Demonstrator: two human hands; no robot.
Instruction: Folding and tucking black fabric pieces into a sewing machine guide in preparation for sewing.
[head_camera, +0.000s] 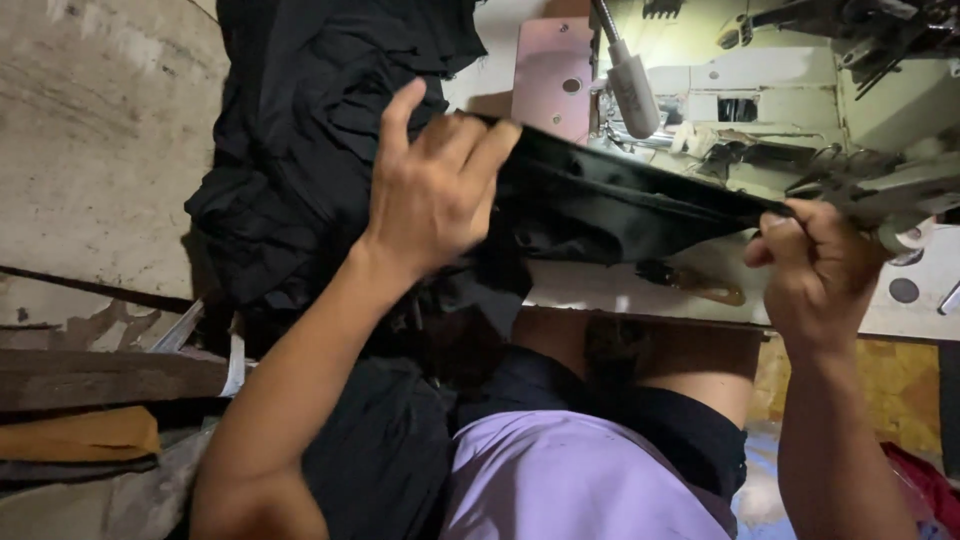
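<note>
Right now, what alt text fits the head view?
Two bare hands stretch a strip of black fabric taut: left hand pinches one end, right hand the other, by a sewing machine. More black cloth lies piled at left.

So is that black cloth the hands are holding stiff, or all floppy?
Probably floppy: the black cloth sags and creases between the left hand and the right hand. It likely weighs little, since fingertips alone pinch it up. Let go, it would probably crumple like the black pile.

Two hands: left hand (435, 190), right hand (815, 265). One stretched black cloth piece (620, 205). One black fabric heap (300, 150) at ten o'clock. One sewing machine (800, 110) at one o'clock.
</note>
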